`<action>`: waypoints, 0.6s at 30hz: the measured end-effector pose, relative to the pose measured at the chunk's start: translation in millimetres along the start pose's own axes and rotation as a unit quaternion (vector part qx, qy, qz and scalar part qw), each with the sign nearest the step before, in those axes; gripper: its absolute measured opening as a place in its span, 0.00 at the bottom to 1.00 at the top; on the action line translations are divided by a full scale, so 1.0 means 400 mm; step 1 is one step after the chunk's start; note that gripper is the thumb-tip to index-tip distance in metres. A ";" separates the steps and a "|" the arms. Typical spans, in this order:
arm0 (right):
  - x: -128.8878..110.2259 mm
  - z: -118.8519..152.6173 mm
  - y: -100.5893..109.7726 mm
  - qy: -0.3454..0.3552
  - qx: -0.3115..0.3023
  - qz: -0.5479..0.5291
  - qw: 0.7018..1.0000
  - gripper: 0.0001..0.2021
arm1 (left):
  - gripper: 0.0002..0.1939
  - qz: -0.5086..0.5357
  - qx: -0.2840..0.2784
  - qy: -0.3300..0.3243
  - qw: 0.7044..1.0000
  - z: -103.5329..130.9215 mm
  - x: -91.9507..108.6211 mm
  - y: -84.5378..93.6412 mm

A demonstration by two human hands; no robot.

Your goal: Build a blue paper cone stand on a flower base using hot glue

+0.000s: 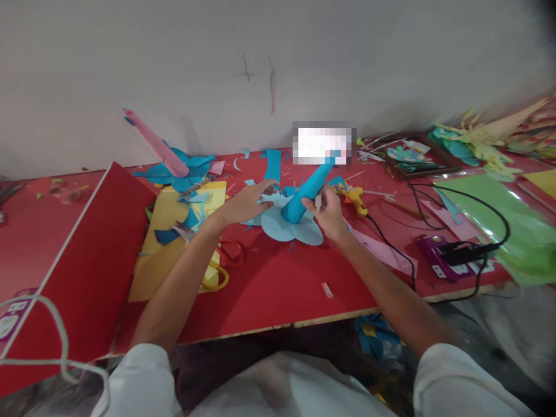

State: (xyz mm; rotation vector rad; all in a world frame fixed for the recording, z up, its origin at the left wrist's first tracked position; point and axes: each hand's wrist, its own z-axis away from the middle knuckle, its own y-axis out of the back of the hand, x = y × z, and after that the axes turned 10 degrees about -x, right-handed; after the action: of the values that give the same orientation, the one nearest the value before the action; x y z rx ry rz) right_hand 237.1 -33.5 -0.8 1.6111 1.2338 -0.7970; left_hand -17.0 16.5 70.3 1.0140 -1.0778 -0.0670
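A blue paper tube [307, 193] leans to the upper right, its lower end on a light blue petal-shaped paper base [280, 229]. My right hand [330, 213] is closed on the tube's right side, with the thumb in front and some fingers hidden behind it. At the left edge of the base is my left hand [254, 201], its fingers curved and thumb apart. Whether its fingertips touch the paper I cannot tell. Near my left forearm lie scissors with red and yellow handles [226, 255].
A pink tube on blue petals [160, 145] stands at the back left. Yellow sheets [163, 231] and scraps lie left. To the right are a yellow glue gun [357, 200], its cable, a purple power strip [441, 258] and green sheets [490, 214]. A red panel [87, 272] rises at left.
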 end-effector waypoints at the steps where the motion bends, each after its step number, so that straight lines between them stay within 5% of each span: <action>1: 0.005 -0.002 0.002 -0.006 0.017 -0.018 1.000 0.26 | 0.29 -0.031 0.000 0.017 0.999 0.005 -0.007 0.010; 7: 0.034 -0.009 0.000 -0.017 0.072 -0.150 0.986 0.26 | 0.30 -0.092 0.068 0.111 0.987 0.018 -0.034 0.032; 12: 0.034 -0.014 0.004 -0.028 0.080 -0.196 0.977 0.24 | 0.33 0.023 0.034 0.120 0.992 0.024 -0.038 0.049; 18: 0.033 -0.014 0.014 -0.030 0.087 -0.179 0.980 0.23 | 0.38 -0.067 -0.020 0.120 0.990 0.029 -0.073 0.061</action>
State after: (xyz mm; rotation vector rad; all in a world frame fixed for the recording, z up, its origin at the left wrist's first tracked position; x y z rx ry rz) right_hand 245.9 -23.8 -9.0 1.5066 1.4645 -1.1992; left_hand -50.8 37.6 68.3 1.0301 -0.7858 -0.0735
